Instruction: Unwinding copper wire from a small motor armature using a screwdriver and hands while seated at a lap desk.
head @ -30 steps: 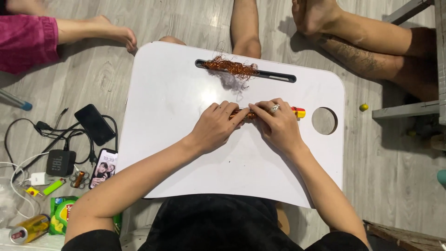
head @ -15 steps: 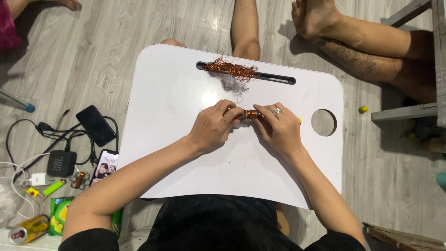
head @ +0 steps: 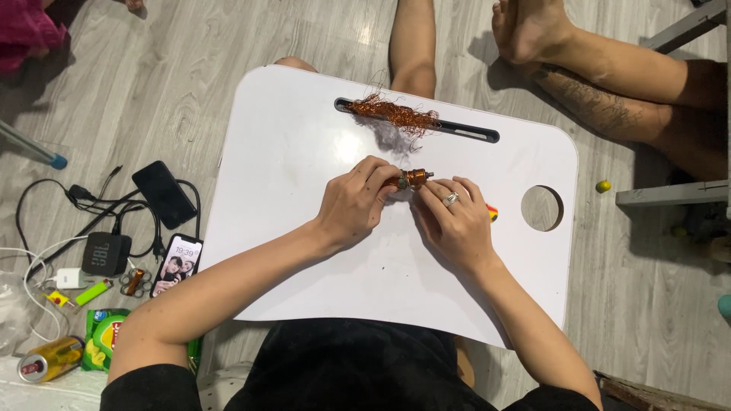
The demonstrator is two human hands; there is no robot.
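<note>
A small motor rotor wound with copper wire (head: 415,179) lies between my two hands over the middle of a white lap tray (head: 304,152). My left hand (head: 354,202) pinches its left end with thumb and fingers. My right hand (head: 455,221), wearing a ring, touches the rotor from below and to the right with its fingertips. A loose tangle of copper wire (head: 396,114) rests on the tray's far slot. Something small, red and yellow (head: 493,213), peeks out beside my right hand.
Another person's bare legs and foot (head: 533,38) lie beyond the tray. On the wooden floor to the left are two phones (head: 164,194), a black speaker (head: 106,253), cables, a green lighter (head: 94,291), a snack tube and a can (head: 49,359). The tray has a round hole (head: 542,208).
My hands have parted slightly and the copper rotor now shows between the fingertips. The person in pink at the upper left has drawn back out of the way.
</note>
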